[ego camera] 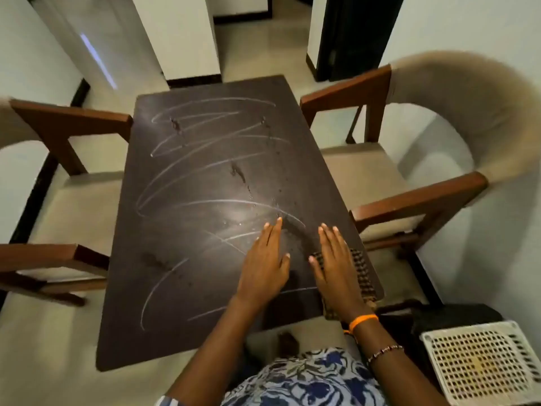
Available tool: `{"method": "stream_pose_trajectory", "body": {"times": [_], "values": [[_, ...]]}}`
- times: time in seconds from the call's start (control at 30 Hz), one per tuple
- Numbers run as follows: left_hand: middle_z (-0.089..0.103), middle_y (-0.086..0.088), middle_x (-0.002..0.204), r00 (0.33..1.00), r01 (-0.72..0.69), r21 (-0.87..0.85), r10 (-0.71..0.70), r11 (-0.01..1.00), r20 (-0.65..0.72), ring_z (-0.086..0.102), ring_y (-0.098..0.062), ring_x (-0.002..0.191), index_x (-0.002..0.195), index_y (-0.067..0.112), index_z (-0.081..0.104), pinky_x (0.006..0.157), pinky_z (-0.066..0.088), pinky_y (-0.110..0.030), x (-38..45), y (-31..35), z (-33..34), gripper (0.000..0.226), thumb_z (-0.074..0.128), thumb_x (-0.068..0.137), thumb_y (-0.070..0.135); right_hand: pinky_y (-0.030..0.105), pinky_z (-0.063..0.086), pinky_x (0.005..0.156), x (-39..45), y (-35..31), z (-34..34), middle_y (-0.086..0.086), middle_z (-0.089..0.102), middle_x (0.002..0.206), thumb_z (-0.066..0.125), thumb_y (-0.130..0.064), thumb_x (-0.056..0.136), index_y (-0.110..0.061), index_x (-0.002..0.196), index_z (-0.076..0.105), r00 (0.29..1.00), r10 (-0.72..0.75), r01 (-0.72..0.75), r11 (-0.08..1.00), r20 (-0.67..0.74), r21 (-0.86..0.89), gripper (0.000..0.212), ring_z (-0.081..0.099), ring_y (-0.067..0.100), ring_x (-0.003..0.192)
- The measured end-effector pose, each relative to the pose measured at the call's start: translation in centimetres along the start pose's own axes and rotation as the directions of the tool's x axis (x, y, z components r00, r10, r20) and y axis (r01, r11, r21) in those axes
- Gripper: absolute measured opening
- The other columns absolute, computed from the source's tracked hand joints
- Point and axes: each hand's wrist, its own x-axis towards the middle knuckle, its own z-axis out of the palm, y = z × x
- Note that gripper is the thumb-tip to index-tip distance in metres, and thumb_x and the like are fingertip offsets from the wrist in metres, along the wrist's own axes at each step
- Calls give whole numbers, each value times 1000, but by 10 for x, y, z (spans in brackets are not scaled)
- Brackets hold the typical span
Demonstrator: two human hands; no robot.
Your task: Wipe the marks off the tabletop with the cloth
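A dark brown tabletop (pixel 187 282) carries long white chalk-like scribbles (pixel 205 142) over most of its surface, plus a few dark wet smears. A brown checked cloth (pixel 363 273) lies at the table's near right edge. My right hand (pixel 336 265) lies flat on the cloth with fingers straight, pressing it against the table. My left hand (pixel 266 259) rests flat on the bare tabletop just left of it, fingers spread and holding nothing. A dark wiped streak runs between the two hands.
Wooden armchairs with beige seats stand on the left (pixel 67 183) and right (pixel 409 159) of the table. A white perforated plastic stool (pixel 480 367) is at the near right. A pale tiled floor surrounds the table.
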Motion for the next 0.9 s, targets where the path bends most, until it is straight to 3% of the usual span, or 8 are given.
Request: {"method": "stream_pose_trajectory", "body": {"times": [0.17,0.27,0.33,0.47,0.57,0.67,0.8,0.9], "values": [[34,-2,150,967,196,-166,-163,966,195,35,-19,137,149,22,19,112,32,-35,-15,0,36,64,51,93,20,39,15,111,-58,34,28,16,34,148,31,-47,87,-6,142,31,982,156,-120,951,109,-286,68,35,33,135],[46,-3,140,945,259,-239,-195,936,262,47,-18,127,145,20,31,107,39,-34,-18,3,52,57,52,92,14,42,30,111,-62,45,27,18,32,150,23,-48,94,-11,144,31,980,159,-114,940,119,-322,62,34,32,136],[52,-3,133,930,303,-292,-215,907,297,54,-17,119,142,19,37,103,44,-33,-21,7,60,54,53,91,10,46,40,104,-62,49,28,20,37,146,49,-38,88,-10,141,38,985,123,-79,941,117,-328,61,40,33,132],[56,-3,125,906,379,-351,-266,856,330,60,-17,107,139,17,41,92,47,-25,-26,14,64,50,54,92,8,41,51,89,-53,50,24,19,52,135,81,-15,66,-8,132,52,984,122,-78,951,131,-301,72,57,31,118],[59,-5,121,902,401,-384,-285,832,324,61,-14,100,137,15,43,82,46,-14,-27,12,61,47,54,92,7,37,56,69,-41,45,10,15,62,123,72,-10,75,-8,131,52,976,193,-168,962,102,-214,59,67,30,97],[61,-5,117,913,391,-418,-290,820,287,59,-10,96,134,14,48,80,45,-10,-25,7,50,43,53,92,7,35,48,77,-19,28,-11,14,65,114,56,-12,89,-13,135,48,918,371,-383,921,140,73,46,62,33,97],[60,-3,115,925,379,-476,-306,794,226,57,-11,100,132,15,50,87,45,-20,-18,-3,30,40,52,93,7,5,44,72,14,2,-23,3,62,106,47,-5,94,-7,126,54,837,437,-544,596,330,590,34,60,18,98],[58,-2,119,931,362,-523,-329,772,160,55,-11,105,131,14,51,89,45,-22,-16,-16,12,39,51,93,6,21,54,73,34,-25,-15,8,68,98,41,-2,94,-3,114,59,739,379,-633,108,557,767,27,65,19,88]]}}
